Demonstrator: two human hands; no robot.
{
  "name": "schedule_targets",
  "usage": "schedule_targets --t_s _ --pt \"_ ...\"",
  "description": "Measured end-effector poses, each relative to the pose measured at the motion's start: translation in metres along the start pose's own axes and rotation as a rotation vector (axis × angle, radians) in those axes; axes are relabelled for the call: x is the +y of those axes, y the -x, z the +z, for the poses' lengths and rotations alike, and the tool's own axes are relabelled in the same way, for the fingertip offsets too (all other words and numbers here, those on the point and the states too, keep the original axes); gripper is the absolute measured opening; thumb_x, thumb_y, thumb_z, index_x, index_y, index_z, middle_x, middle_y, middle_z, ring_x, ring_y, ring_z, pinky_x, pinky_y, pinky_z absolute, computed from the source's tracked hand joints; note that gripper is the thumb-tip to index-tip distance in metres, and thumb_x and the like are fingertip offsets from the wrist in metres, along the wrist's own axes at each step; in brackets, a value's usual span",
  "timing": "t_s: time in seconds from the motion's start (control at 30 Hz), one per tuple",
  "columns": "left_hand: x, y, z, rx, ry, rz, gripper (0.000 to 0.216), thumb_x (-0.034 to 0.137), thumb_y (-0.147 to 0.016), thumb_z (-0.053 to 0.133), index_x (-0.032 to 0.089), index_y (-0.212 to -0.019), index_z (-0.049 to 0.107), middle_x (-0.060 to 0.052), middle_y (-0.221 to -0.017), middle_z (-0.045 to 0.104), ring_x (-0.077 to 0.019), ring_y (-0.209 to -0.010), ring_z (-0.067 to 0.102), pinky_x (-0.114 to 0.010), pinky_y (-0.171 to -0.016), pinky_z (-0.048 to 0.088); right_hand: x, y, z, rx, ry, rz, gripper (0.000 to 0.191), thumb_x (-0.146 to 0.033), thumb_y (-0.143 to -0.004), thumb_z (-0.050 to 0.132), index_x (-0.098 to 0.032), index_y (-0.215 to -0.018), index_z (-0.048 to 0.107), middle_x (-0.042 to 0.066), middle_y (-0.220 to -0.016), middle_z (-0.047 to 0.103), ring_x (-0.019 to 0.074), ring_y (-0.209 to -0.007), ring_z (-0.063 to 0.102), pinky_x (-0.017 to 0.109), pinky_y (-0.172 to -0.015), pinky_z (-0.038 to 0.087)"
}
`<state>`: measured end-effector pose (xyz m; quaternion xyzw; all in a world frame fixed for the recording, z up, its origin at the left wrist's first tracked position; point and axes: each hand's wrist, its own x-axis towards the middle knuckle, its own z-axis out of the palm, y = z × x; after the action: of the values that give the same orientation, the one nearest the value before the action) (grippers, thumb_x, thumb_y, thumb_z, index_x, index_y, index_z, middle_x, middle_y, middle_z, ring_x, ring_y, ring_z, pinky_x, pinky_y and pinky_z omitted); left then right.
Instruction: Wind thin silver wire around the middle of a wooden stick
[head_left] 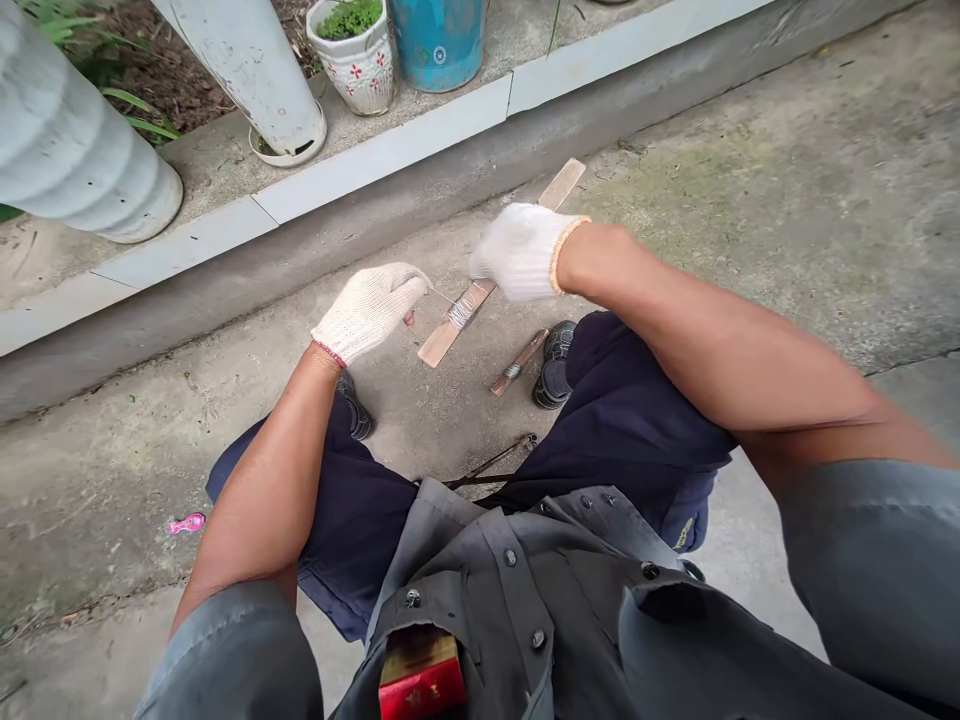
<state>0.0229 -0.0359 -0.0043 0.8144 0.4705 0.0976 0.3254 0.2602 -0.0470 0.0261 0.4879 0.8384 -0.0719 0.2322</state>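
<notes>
Both my hands wear white knit gloves. My right hand [517,252] is closed around a flat wooden stick [436,343], which slants from lower left to upper right above the ground. Thin metal wire [469,302] is wound in several turns around the stick's middle. At the left, my left hand [377,308] pinches a strand of that wire, which runs taut toward the stick. The right fingers are partly hidden behind the glove's back. On the concrete near my right shoe lies a shorter wooden stick [531,352], also wrapped with wire.
Ahead runs a low tiled ledge [390,150] bearing a white flowerpot [358,70], a blue pot [439,45] and white columns [262,80]. Pliers-like metal tool [517,445] lies between my legs. A small pink object [187,523] is on the ground at left.
</notes>
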Motion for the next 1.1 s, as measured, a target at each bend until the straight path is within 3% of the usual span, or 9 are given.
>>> schedule_targets --t_s 0.1,0.2,0.37,0.5,0.57,0.67,0.83,0.97,1.1 --pt "-0.002 -0.001 0.001 -0.017 0.01 0.001 0.031 0.038 -0.098 0.052 0.021 -0.085 0.074 -0.002 -0.069 0.069 -0.0179 -0.069 0.061 -0.031 -0.071 0.045 0.005 0.007 -0.005 -0.044 -0.088 -0.116 0.019 -0.015 -0.086 0.063 -0.016 -0.101 0.076 0.007 -0.092 0.074 0.0231 -0.091 0.067 0.037 -0.085 0.045" --pt "-0.002 -0.002 0.006 -0.052 0.097 -0.004 0.033 0.043 -0.101 0.052 0.02 -0.087 0.072 -0.002 -0.072 0.069 -0.0181 -0.073 0.062 -0.032 -0.073 0.046 0.006 0.012 -0.014 0.062 -0.188 -0.184 0.02 -0.022 -0.092 0.06 -0.014 -0.103 0.075 0.008 -0.092 0.074 0.019 -0.082 0.063 0.033 -0.077 0.042" --pt "0.004 0.001 0.018 -0.043 0.256 0.001 0.042 0.045 -0.108 0.041 0.018 -0.097 0.072 -0.004 -0.075 0.072 -0.0192 -0.08 0.067 -0.033 -0.084 0.05 0.006 0.009 -0.024 0.378 -0.289 0.078 0.042 -0.049 -0.098 0.056 -0.018 -0.122 0.073 0.014 -0.107 0.076 0.0259 -0.094 0.067 0.034 -0.078 0.046" --pt "0.01 0.004 0.02 -0.12 0.113 0.01 0.039 0.042 -0.106 0.044 0.019 -0.095 0.074 -0.003 -0.079 0.075 -0.0188 -0.078 0.066 -0.03 -0.077 0.046 0.016 -0.006 -0.018 0.505 -0.251 0.322 0.044 -0.039 -0.098 0.049 -0.023 -0.131 0.072 0.018 -0.119 0.075 0.0348 -0.103 0.07 0.042 -0.079 0.051" --pt "0.011 0.005 0.019 -0.155 0.044 0.004 0.038 0.042 -0.106 0.045 0.02 -0.1 0.075 -0.001 -0.08 0.075 -0.0182 -0.076 0.064 -0.029 -0.072 0.043 0.018 -0.014 -0.013 0.445 -0.152 0.367 0.041 -0.025 -0.096 0.048 -0.017 -0.125 0.076 0.021 -0.115 0.075 0.0352 -0.103 0.07 0.045 -0.082 0.051" --pt "0.007 0.004 0.016 -0.173 -0.052 0.033 0.037 0.039 -0.106 0.042 0.02 -0.104 0.075 0.0 -0.079 0.073 -0.0173 -0.074 0.063 -0.028 -0.07 0.041 0.01 -0.016 -0.008 0.227 -0.028 0.341 0.032 -0.014 -0.093 0.052 -0.01 -0.109 0.08 0.023 -0.1 0.074 0.0345 -0.1 0.069 0.048 -0.087 0.048" --pt "-0.001 -0.001 0.013 -0.059 -0.182 0.055 0.033 0.032 -0.104 0.045 0.021 -0.094 0.074 -0.002 -0.076 0.069 -0.0191 -0.073 0.061 -0.03 -0.073 0.041 -0.008 -0.003 -0.005 -0.018 0.052 0.121 0.022 -0.011 -0.092 0.059 -0.009 -0.101 0.079 0.018 -0.092 0.073 0.0299 -0.097 0.069 0.043 -0.087 0.046" --pt "0.001 -0.001 0.009 0.005 -0.116 0.042 0.031 0.031 -0.102 0.047 0.021 -0.091 0.074 -0.002 -0.078 0.071 -0.0195 -0.076 0.062 -0.03 -0.076 0.044 0.005 0.005 -0.008 -0.106 0.029 -0.075 0.023 -0.01 -0.084 0.063 -0.012 -0.102 0.076 0.009 -0.086 0.071 0.0204 -0.081 0.064 0.033 -0.075 0.041" --pt "-0.002 -0.002 0.006 0.014 0.032 0.051 0.028 0.033 -0.101 0.053 0.02 -0.088 0.073 -0.004 -0.083 0.073 -0.0197 -0.083 0.066 -0.03 -0.08 0.048 0.021 0.008 -0.01 0.012 -0.159 -0.189 0.012 -0.02 -0.087 0.065 -0.014 -0.095 0.072 0.003 -0.079 0.067 0.0125 -0.068 0.051 0.03 -0.069 0.033"
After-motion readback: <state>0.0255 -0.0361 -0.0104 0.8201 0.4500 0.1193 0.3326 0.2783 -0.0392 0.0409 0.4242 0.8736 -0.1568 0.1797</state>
